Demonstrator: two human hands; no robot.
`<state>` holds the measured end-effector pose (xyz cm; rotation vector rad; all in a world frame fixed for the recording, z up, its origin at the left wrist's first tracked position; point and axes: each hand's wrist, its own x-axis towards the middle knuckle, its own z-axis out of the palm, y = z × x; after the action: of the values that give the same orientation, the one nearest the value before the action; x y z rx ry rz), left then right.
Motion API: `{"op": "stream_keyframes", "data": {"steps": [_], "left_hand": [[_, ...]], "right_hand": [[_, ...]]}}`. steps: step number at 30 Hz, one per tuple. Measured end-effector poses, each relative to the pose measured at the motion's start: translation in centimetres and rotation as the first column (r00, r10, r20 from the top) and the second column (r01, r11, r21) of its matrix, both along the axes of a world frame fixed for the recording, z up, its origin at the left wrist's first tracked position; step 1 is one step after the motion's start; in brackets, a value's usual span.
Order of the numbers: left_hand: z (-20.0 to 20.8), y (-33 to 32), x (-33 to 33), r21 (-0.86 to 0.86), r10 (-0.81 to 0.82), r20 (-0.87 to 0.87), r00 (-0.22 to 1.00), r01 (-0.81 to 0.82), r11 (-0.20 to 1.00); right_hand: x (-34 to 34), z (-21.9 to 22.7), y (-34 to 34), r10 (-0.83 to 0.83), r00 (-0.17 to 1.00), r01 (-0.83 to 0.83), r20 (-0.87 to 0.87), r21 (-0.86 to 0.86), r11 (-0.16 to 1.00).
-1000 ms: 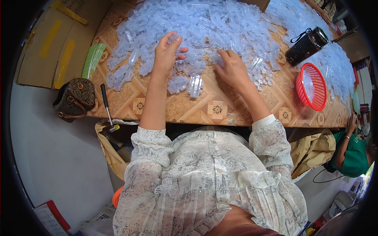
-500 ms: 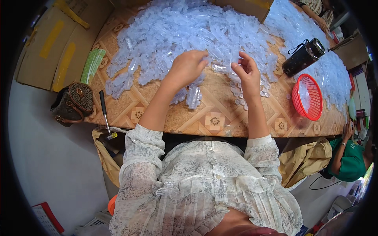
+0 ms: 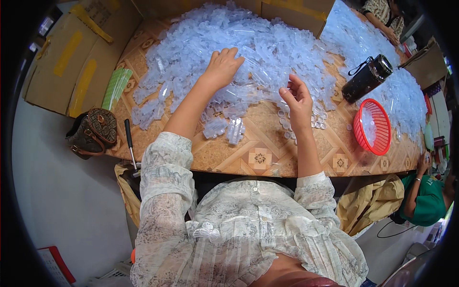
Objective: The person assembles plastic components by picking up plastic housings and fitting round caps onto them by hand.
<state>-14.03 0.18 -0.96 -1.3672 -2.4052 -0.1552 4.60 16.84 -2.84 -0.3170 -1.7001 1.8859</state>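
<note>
My left hand reaches over a heap of clear plastic pieces, its fingers bent down and apart; the fingertips are partly hidden. To its right, my right hand is upright at the near edge of the heap. Its curled fingers and thumb pinch what looks like a clear plastic piece, hard to separate from those behind. Small round clear caps lie around the right wrist. A clear ribbed piece rests nearer the table edge, beside a few others.
A black flask and a red plastic basket with clear pieces inside stand at the right. Cardboard boxes, a brown handbag and a hammer are at the left. Another person in green sits far right.
My left hand has moved away from the right one, up and left over the heap, its fingers reaching down. My right hand has stayed nearly in place.
</note>
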Motion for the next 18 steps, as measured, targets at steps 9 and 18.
{"op": "stream_keyframes", "data": {"steps": [9, 18], "left_hand": [[0.4, 0.2, -1.0, 0.371, -0.151, 0.098, 0.984, 0.105, 0.923], [2.9, 2.6, 5.1, 0.586, -0.308, 0.707, 0.636, -0.284, 0.759]], "right_hand": [[-0.6, 0.4, -0.3, 0.024, 1.000, -0.025, -0.015, -0.027, 0.999], [-1.1, 2.2, -0.5, 0.060, 0.997, -0.065, -0.045, -0.125, 0.990]]}}
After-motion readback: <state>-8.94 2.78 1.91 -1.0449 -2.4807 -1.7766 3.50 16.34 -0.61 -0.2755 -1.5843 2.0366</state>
